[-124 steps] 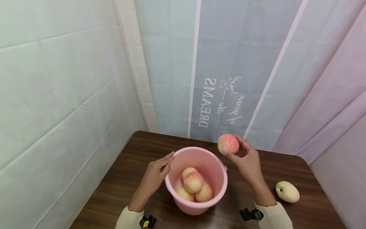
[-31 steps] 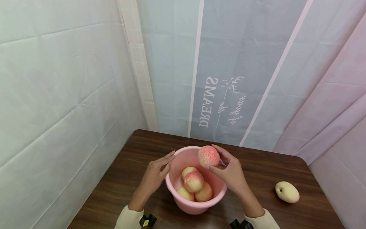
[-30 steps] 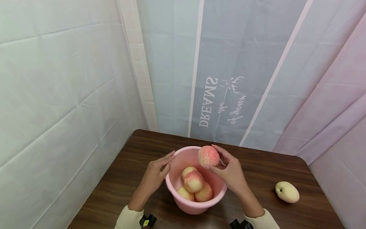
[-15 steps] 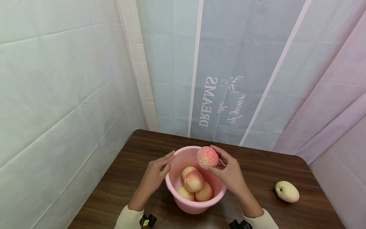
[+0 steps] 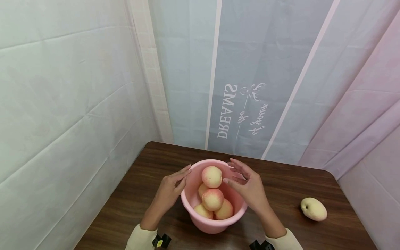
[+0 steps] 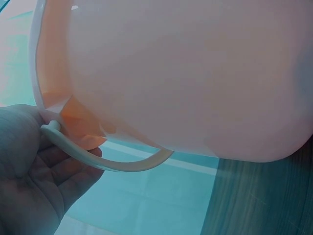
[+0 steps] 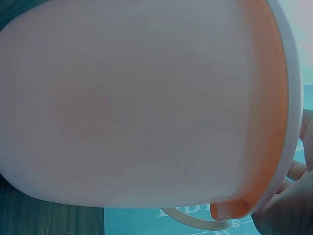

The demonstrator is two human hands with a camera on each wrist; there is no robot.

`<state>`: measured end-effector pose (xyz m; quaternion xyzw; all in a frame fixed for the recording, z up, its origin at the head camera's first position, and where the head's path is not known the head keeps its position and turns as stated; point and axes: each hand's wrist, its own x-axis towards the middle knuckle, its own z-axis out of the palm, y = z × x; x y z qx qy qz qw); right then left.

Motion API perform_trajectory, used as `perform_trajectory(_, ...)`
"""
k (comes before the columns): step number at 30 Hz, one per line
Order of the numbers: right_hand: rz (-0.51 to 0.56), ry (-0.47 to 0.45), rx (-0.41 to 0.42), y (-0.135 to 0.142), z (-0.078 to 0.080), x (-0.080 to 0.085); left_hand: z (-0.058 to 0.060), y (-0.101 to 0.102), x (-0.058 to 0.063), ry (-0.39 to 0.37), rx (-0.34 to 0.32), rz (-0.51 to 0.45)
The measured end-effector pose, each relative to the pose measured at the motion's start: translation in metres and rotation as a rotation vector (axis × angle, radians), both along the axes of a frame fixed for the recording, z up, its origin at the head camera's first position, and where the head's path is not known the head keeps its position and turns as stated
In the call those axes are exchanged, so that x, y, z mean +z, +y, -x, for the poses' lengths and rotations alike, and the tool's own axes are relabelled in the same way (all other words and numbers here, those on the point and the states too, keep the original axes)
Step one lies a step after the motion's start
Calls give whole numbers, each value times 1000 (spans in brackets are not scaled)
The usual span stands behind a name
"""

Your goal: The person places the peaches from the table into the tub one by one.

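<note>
A pink bucket (image 5: 208, 227) stands on the table with several peaches (image 5: 213, 199) inside. One more peach (image 5: 211, 177) shows above them near the bucket's back wall, clear of the fingers; whether it rests or is falling I cannot tell. My left hand (image 5: 168, 191) grips the bucket's rim at the left. In the left wrist view, its fingers (image 6: 80, 181) lie by the white handle (image 6: 112, 164) and its mount. Over the right side of the rim, my right hand (image 5: 247, 185) is spread with nothing in it, the thumb pointing towards the upper peach.
A pale yellow oval fruit (image 5: 314, 209) with a dark stem hollow lies to the right on the brown wooden table (image 5: 275, 222). Behind the table hangs a blue-grey curtain (image 5: 250, 52); a white cloth wall (image 5: 68, 104) stands at the left.
The right hand has carried the peach leftwards over the bucket and let it go; the peach now shows further left inside it. The left hand has stayed at the rim.
</note>
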<state>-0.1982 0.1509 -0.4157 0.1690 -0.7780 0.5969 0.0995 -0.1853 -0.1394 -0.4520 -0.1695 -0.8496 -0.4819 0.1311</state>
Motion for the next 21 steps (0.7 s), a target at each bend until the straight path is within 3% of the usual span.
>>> perform_trajectory(21,-3,5,7,-1,-1,4,-1,0,-1,7,10,-2)
